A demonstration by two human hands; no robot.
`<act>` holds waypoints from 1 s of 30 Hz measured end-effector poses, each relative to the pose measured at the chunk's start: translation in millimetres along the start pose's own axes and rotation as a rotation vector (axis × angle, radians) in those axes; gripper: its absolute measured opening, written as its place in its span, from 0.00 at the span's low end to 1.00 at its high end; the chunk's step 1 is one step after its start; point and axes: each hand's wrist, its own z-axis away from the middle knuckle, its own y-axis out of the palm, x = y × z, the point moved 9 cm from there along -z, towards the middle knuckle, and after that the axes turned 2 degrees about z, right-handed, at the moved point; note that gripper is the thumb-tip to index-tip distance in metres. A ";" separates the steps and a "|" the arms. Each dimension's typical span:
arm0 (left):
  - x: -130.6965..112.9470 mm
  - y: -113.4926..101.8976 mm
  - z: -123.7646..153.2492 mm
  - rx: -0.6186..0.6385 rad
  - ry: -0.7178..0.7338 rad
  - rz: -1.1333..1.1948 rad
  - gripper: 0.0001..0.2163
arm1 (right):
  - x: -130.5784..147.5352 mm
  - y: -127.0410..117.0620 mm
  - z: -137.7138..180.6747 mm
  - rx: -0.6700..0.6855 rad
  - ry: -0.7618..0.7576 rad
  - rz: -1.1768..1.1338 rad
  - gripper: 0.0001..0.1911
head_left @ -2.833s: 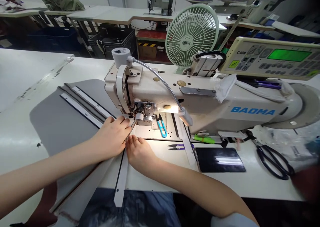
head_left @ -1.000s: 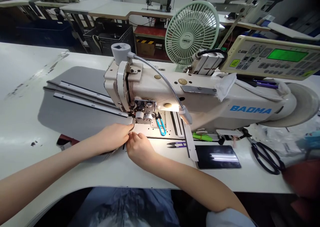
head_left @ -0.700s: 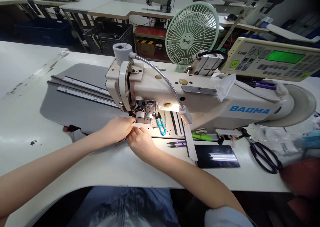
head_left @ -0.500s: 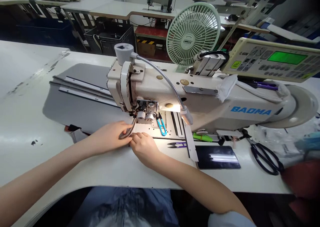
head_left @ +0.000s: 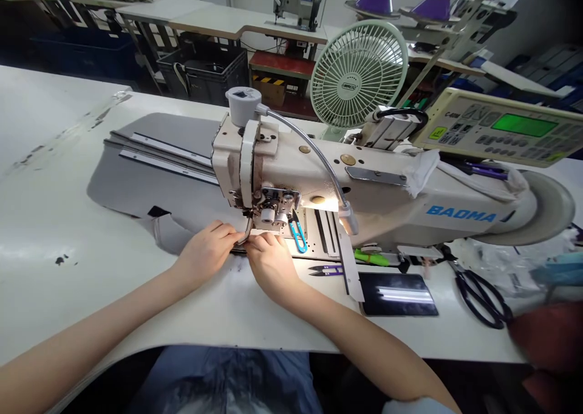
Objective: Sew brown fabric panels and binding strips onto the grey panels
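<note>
My left hand [head_left: 206, 251] is closed in a pinch on the edge of a grey fabric piece [head_left: 130, 192], just left of the sewing machine's needle area. A narrow curved edge of this fabric rises between my hands to the presser foot. Right beside it, my right hand [head_left: 272, 263] has its fingers curled down and pressed together on the fabric at the front of the foot; the fingertips are partly hidden. The white sewing machine [head_left: 296, 171] stands over the work, its lamp [head_left: 348, 218] lit. Blue thread snips [head_left: 298, 235] lie on the machine bed, right of the foot.
Purple snips [head_left: 325, 271], a phone [head_left: 398, 294], black-handled scissors [head_left: 483, 297] and a green tool [head_left: 371, 257] lie to the right. A green fan [head_left: 357, 77] and control panel [head_left: 514, 125] stand behind the machine. Beyond are bins [head_left: 204, 71] and another sewing machine [head_left: 298, 7].
The view has shifted, so the machine appears further right and lower. My left hand has closed in nearer the foot, and a grey fabric flap with a dark patch now shows left of it.
</note>
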 end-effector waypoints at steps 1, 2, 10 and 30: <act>1.9 0.6 -2.2 -0.001 -0.002 -0.014 0.14 | -4.1 -2.5 -1.3 0.000 0.035 0.008 0.10; 3.7 1.5 -4.1 -0.001 -0.005 -0.027 0.14 | -7.5 -4.5 -2.6 0.004 0.063 0.013 0.10; 12.6 10.5 -18.5 -0.031 0.032 -0.095 0.11 | -21.9 -4.2 -12.8 0.063 0.150 -0.011 0.12; 14.3 20.8 -19.0 -0.096 0.035 -0.135 0.11 | -29.3 -10.5 -13.0 -0.086 0.168 -0.196 0.12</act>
